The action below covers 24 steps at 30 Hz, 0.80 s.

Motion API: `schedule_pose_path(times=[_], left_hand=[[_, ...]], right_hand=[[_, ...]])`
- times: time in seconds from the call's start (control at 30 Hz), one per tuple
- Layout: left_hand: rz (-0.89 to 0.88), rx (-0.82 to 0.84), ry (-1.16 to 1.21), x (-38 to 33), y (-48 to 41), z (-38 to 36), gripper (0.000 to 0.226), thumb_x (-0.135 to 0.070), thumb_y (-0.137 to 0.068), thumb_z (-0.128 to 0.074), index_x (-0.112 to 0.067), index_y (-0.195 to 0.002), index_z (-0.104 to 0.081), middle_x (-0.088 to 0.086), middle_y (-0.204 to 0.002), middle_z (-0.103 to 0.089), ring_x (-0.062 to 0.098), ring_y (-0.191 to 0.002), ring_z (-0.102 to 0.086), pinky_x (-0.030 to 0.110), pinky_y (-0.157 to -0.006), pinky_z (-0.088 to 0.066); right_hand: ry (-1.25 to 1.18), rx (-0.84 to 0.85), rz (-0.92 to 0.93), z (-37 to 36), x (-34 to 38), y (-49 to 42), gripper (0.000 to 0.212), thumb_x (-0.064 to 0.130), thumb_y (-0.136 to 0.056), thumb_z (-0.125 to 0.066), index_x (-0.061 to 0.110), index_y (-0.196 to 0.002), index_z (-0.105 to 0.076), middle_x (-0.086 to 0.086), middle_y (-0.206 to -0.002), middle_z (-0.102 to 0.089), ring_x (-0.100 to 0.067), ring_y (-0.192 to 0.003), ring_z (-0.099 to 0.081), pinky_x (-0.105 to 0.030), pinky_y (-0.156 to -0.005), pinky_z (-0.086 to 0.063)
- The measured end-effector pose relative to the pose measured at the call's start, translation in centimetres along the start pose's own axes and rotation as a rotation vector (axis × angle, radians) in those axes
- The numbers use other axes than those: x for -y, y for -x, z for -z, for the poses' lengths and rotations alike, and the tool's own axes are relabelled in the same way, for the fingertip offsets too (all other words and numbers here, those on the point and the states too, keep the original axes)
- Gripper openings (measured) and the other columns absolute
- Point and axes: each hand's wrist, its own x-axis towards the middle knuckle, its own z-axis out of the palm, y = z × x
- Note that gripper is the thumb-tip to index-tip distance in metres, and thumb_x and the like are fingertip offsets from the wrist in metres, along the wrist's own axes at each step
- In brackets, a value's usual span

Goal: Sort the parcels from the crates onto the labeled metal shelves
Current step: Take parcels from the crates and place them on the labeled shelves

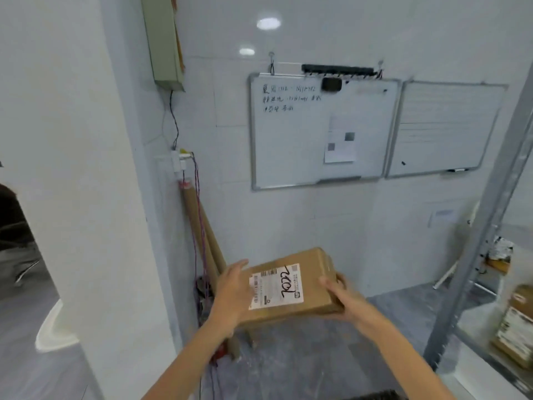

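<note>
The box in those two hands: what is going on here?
A person holds a cardboard box with both hands. The left hand presses flat against its left side; the right hand grips its right end. Its white label faces up. The metal shelf stands to the right, with other parcels on it; this box is not there yet.

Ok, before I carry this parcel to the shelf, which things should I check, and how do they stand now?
1. Both hands on parcel: ok; left hand presses its left side, right hand grips its right end.
2. Label faces up: ok.
3. Its print readable: cannot tell, blurred.
4. Matching tag on metal shelf: cannot tell, none visible.
5. Free room beside shelved parcels: cannot tell, cut off.
</note>
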Motion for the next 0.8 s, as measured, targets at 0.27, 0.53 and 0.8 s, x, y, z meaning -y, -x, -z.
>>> schedule_pose_path(times=[0.27, 0.53, 0.8], left_hand=[[0.239, 0.297, 0.511, -2.6, 1.2, 5.7, 0.089, -0.056, -0.070, -0.068, -0.025, -0.142, -0.028, -0.002, -0.130, -0.053, 0.018, -0.116, -0.056, 0.045, -0.094, -0.050], [0.055, 0.199, 0.698, -4.3, 1.5, 5.3, 0.079, -0.039, -0.068, -0.076, -0.025, -0.136, -0.038, 0.001, -0.127, -0.058, 0.017, -0.104, -0.066, 0.041, -0.093, -0.053], [-0.089, 0.102, 0.554, -5.4, 1.5, 4.6, 0.081, -0.049, -0.054, -0.081, -0.042, -0.125, -0.042, -0.002, -0.120, -0.057, 0.017, -0.099, -0.065, 0.043, -0.088, -0.055]], right_hand=[[-0.314, 0.233, 0.188, 4.4, 4.8, 2.6, 0.103, 0.057, -0.044, -0.087, 0.013, -0.130, -0.050, -0.018, -0.126, -0.061, -0.032, -0.109, -0.063, -0.045, -0.080, -0.056], [-0.390, 0.333, 0.291, 5.2, 5.0, 2.4, 0.093, 0.054, -0.061, -0.081, 0.013, -0.137, -0.048, -0.019, -0.137, -0.052, -0.037, -0.121, -0.053, -0.053, -0.099, -0.045], [-0.399, 0.119, 0.252, 5.7, 3.6, 1.3, 0.083, 0.047, -0.060, -0.080, 0.036, -0.135, -0.047, 0.001, -0.127, -0.063, -0.019, -0.104, -0.067, -0.037, -0.074, -0.059]])
